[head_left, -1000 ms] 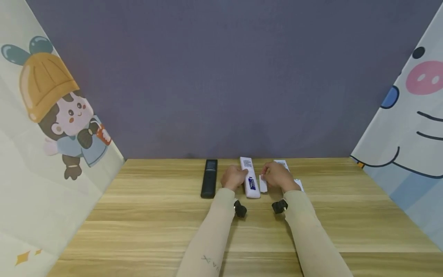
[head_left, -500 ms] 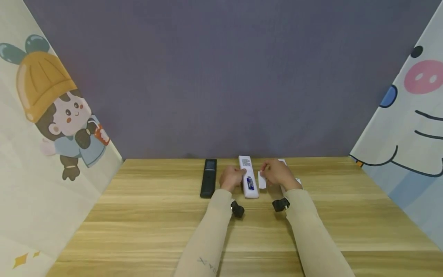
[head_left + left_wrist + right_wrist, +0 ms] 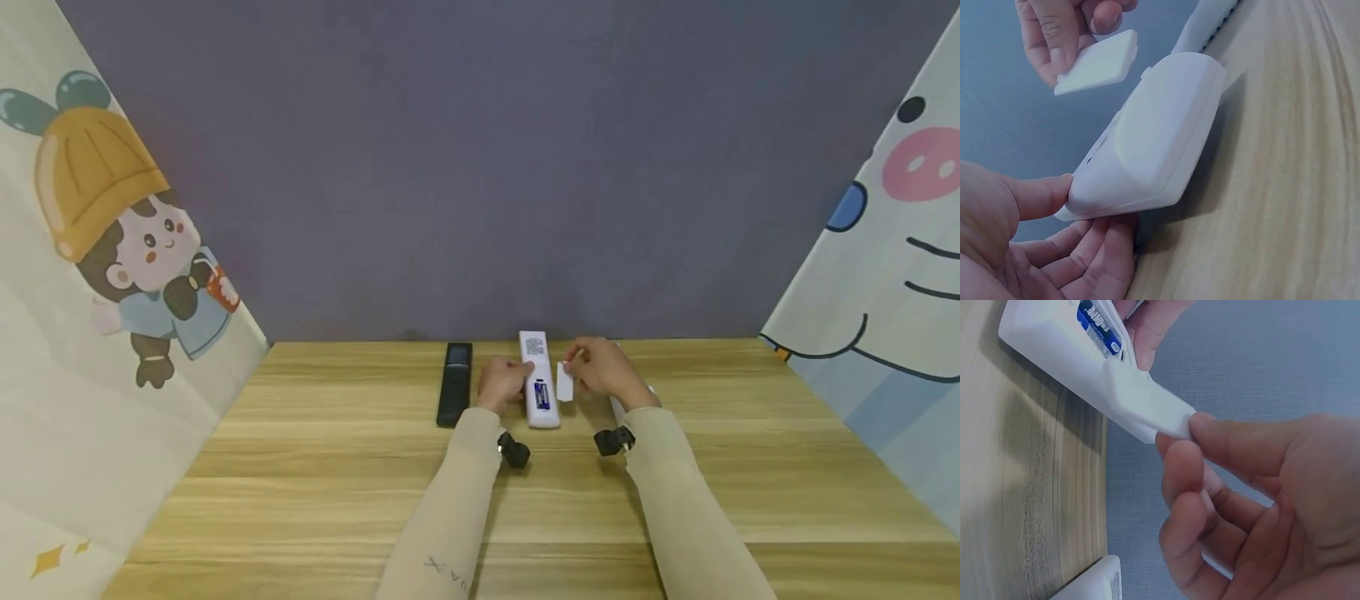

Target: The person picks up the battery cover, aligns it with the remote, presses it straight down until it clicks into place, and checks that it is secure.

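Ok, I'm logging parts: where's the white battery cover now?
In the head view, the battery cover is pinched in the right hand, just right of the white remote.

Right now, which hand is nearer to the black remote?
Left. The left hand is just to the right of the black remote, holding the white remote; the right hand is farther right, beyond that white remote, pinching a white cover.

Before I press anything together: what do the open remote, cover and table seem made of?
Open remote: likely hard plastic, satin white; smooth moulded edges, soft sheen.
Cover: probably similar plastic, white; thin, with crisp edges.
Table: wood or printed laminate, low sheen; streaky grain leaves it open.
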`<state>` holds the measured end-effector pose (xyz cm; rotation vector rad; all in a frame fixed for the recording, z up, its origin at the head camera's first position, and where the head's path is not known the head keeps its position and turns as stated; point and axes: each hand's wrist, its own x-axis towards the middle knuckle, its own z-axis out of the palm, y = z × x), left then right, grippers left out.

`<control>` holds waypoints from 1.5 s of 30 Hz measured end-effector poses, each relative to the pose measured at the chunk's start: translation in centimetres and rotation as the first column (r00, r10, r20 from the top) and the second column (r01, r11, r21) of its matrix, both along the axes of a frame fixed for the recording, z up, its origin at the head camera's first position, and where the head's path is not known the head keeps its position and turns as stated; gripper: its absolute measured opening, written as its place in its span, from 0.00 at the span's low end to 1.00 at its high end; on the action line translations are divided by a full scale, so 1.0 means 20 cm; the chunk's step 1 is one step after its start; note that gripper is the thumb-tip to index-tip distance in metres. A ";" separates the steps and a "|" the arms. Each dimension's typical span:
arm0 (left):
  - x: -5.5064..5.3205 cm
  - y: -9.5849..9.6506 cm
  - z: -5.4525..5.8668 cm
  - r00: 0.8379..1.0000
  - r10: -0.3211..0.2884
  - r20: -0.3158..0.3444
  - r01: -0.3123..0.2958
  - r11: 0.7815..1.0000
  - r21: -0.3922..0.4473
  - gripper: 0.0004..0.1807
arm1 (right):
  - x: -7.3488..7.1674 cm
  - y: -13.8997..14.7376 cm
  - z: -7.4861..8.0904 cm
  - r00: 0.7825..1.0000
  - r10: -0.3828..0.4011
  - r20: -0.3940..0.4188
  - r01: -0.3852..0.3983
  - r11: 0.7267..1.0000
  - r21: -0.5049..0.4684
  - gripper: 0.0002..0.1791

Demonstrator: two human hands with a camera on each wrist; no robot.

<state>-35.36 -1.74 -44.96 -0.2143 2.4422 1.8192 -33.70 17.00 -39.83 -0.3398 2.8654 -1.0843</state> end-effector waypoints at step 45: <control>0.01 -0.04 0.15 0.995 -0.088 0.040 0.082 0.989 0.123 0.14 | 0.05 -0.07 0.11 0.984 0.154 -0.092 -0.163 0.981 -0.100 0.03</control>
